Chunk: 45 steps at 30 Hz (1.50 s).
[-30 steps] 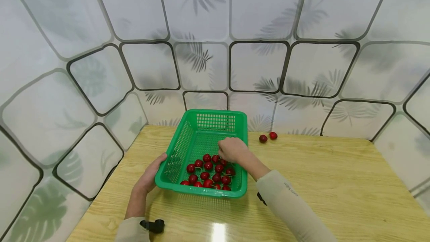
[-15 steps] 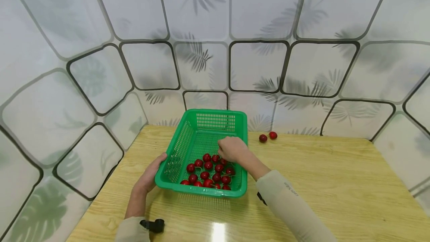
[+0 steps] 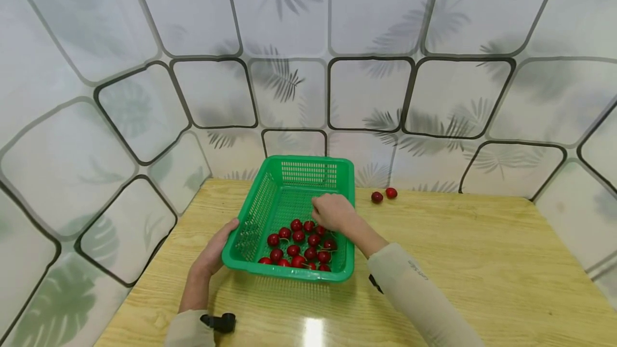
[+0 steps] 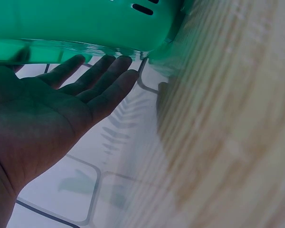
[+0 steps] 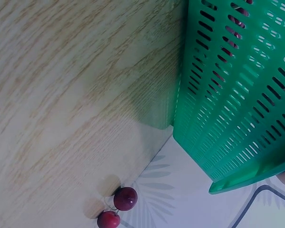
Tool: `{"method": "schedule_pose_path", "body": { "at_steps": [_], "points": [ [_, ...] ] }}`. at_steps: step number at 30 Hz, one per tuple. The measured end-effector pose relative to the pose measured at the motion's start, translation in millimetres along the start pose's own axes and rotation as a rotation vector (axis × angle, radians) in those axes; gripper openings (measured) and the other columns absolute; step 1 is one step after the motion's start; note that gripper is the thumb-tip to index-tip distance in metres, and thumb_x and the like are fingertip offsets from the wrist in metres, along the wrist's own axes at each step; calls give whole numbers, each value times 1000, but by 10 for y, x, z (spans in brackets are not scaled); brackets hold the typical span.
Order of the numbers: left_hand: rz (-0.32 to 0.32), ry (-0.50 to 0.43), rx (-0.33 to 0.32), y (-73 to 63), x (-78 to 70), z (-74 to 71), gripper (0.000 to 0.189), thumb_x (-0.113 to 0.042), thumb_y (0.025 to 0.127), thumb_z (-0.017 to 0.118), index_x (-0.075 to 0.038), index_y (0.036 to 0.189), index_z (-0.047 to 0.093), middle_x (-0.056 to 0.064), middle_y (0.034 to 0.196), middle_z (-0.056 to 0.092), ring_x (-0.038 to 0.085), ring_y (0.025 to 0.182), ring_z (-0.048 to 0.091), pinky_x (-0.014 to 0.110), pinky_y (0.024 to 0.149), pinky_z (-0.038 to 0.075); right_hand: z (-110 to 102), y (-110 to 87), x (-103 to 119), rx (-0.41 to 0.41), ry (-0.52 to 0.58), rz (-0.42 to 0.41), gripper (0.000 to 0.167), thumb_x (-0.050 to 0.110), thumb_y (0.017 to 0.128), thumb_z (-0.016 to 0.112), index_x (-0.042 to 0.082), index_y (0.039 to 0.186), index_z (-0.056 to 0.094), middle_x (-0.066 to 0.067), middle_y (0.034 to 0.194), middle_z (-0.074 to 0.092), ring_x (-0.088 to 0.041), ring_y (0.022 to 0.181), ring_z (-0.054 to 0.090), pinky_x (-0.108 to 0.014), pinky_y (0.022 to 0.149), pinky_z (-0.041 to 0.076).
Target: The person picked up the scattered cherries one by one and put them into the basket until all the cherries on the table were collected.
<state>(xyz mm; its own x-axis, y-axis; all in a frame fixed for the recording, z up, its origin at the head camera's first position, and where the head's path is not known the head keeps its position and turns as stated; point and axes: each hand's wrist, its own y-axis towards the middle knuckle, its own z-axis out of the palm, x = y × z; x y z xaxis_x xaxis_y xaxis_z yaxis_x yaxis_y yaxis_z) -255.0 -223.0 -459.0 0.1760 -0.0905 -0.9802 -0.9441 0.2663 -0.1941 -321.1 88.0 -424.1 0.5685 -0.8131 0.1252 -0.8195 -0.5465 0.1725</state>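
Observation:
A green plastic basket (image 3: 289, 269) with slotted walls holds several red cherries (image 3: 293, 250), gathered at its near end. At its left rim is my left hand (image 3: 212, 253), thumb by the edge. The left wrist view shows the long fingers (image 4: 111, 97) nearly straight against the basket's outer side. My right hand (image 3: 333, 212) reaches over the right rim into the basket, knuckles up, just above the rearmost cherries. Its fingertips are hidden, so whatever they hold cannot be seen. Only a bit of it shows past the rim in the right wrist view.
Two more cherries, a dark one (image 3: 377, 197) and a brighter one (image 3: 391, 193), lie on the wooden table (image 3: 463, 261) right of the basket, near the back edge. A patterned wall covering (image 3: 371, 95) rises directly behind the table and along the left side.

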Motion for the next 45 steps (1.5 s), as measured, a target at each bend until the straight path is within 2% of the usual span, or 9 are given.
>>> {"method": "schedule_pose_path", "body": {
  "at_steps": [4,7,16,21,27,32,36,41,45],
  "points": [
    [3,-2,7,-3,2,-5,68,-49,108,25,3,153,24,25,136,43,12,102,56,26,88,48,-9,-1,-8,-57,51,7,30,12,93,55,17,65,47,5,56,41,-11,52,38,-28,50,38],
    [-2,-2,4,-5,3,-4,68,-49,108,25,2,153,24,24,137,43,11,102,56,25,87,48,-27,-1,-28,-141,136,22,28,12,95,56,17,68,53,6,57,45,-10,53,40,-28,50,38],
    [7,-16,-7,-6,-3,16,67,-47,108,25,6,149,28,15,125,52,13,100,57,26,87,49,-183,-51,-173,-503,607,38,18,8,96,56,8,86,71,0,69,62,-11,58,50,-27,57,44],
    [14,-7,-4,1,-4,15,69,-48,108,24,7,149,29,18,127,50,13,101,57,26,88,48,-238,-153,-416,-577,650,177,20,14,97,55,6,93,73,-2,73,66,-15,63,56,-31,63,47],
    [9,10,-7,-1,1,7,68,-50,108,24,3,151,27,23,138,42,13,105,54,25,90,46,-137,-370,-894,-520,577,437,23,18,98,53,6,95,72,-8,78,68,-22,70,59,-36,67,47],
    [-4,9,-16,-3,3,15,68,-49,107,25,2,151,27,23,138,42,13,105,54,25,89,46,-57,-584,-1241,-379,527,565,28,17,95,49,0,105,69,-19,97,69,-33,84,64,-44,71,50],
    [-9,1,-29,-8,-6,26,68,-49,107,26,4,150,29,21,133,47,13,102,56,26,88,48,19,-697,-1429,-240,474,581,35,12,92,50,-4,118,65,-25,115,67,-41,100,64,-49,79,51],
    [-5,4,-34,-18,-17,24,69,-48,108,25,7,149,29,18,128,52,13,101,57,26,88,48,157,-734,-1554,-62,399,515,45,6,92,49,-9,134,54,-29,128,59,-47,114,57,-55,91,48],
    [-13,2,-37,-18,-14,29,69,-48,107,25,6,149,30,18,129,51,13,102,57,26,88,48,238,-726,-1591,8,399,497,54,2,93,46,-9,145,40,-29,139,51,-49,120,53,-55,94,46]
  ]
}}
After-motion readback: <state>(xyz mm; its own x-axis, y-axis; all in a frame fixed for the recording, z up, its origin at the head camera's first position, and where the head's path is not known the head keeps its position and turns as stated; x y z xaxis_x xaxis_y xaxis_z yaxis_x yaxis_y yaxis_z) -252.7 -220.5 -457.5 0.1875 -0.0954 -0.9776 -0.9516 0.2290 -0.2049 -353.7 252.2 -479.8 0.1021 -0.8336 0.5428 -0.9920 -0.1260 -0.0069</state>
